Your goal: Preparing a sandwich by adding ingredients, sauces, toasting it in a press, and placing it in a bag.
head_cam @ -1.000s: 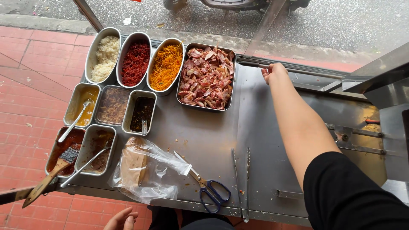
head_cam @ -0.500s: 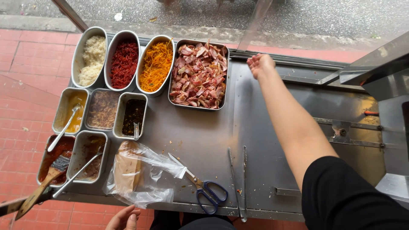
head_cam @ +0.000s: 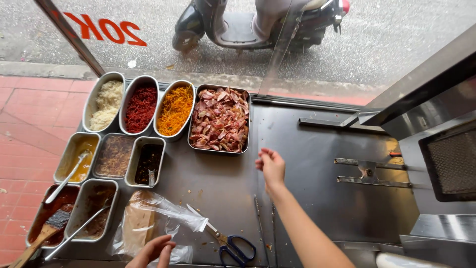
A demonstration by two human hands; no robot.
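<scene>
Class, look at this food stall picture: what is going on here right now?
A person stands at a steel counter set with metal tubs of toppings. Their left hand rests on a clear plastic bag of flat wrappers at the near edge. Their right hand hovers empty above the counter, beside the square tray of chopped reddish meat. Blue-handled scissors lie between the hands.

Steel counter [head_cam: 317, 164] w/ trays [head_cam: 219, 119], scissors [head_cam: 233, 243], bag [head_cam: 153, 223].

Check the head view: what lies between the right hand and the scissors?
Only bare steel counter with a few crumbs separates the right hand from the scissors, seen in the head view.
</scene>
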